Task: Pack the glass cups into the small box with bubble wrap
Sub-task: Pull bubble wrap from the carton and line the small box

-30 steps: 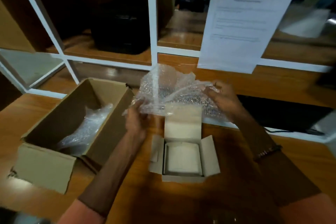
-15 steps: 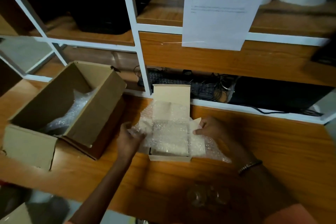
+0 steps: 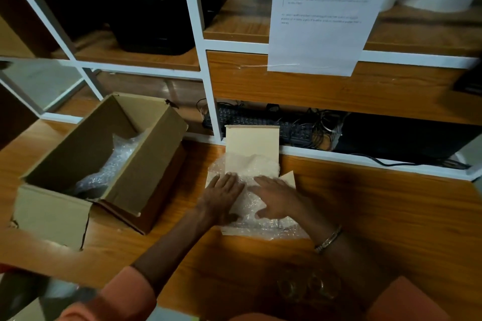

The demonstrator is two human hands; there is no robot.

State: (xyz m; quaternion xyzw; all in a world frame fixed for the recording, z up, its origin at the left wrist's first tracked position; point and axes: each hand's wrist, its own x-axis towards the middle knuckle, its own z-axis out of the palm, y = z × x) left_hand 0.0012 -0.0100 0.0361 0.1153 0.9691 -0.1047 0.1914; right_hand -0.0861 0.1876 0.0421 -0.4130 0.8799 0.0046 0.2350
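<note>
The small pale box (image 3: 252,141) stands open on the wooden desk, its lid flap upright at the back. A sheet of bubble wrap (image 3: 250,168) lies across its opening and spills over the front right edge. My left hand (image 3: 221,197) and my right hand (image 3: 277,198) rest flat on the wrap, side by side, fingers spread, pressing it down into the box. Two clear glass cups (image 3: 309,285) stand near the desk's front edge, between my forearms, faint in the shadow.
A larger brown cardboard box (image 3: 146,164) sits open to the left with more bubble wrap (image 3: 109,164) inside. Behind the desk rises a white-framed shelf (image 3: 208,101) holding a keyboard (image 3: 260,120) and cables. A printed sheet (image 3: 320,13) hangs from the shelf.
The bubble wrap came down from the air onto the small box. Both hands went from holding its edges to lying flat on top of it.
</note>
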